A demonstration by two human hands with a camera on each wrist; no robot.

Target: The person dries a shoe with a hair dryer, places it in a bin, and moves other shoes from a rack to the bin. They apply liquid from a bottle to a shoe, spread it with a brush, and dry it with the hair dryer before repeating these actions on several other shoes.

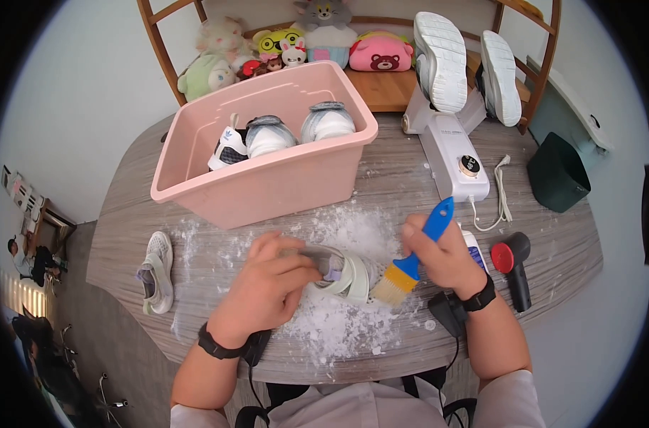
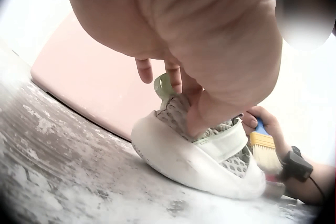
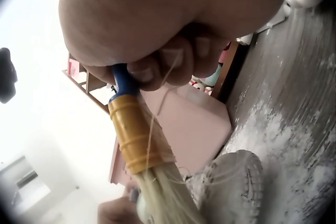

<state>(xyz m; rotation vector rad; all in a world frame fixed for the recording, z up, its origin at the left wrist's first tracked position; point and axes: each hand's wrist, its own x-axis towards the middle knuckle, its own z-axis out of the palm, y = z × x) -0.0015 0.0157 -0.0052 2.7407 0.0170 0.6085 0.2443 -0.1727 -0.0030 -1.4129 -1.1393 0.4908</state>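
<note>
A small pale mesh shoe (image 1: 351, 277) with a light strap lies on the powder-strewn table, its toe toward the right. My left hand (image 1: 271, 282) grips it at the ankle opening, thumb inside and fingers over the heel side, as the left wrist view shows with the shoe (image 2: 194, 150). In my right hand (image 1: 445, 257) is a brush with a blue handle and yellow collar (image 1: 403, 274). Its pale bristles (image 3: 170, 195) are at the shoe's toe. A matching shoe (image 1: 157, 274) rests on the table at the left.
Behind the hands stands a pink bin (image 1: 267, 185) with several shoes inside. A white shoe dryer (image 1: 452, 157) carries two upturned shoes at the back right. At the right lie a black handheld device with a red end (image 1: 513, 267), a white bottle (image 1: 474, 250) and a dark green bin (image 1: 558, 172).
</note>
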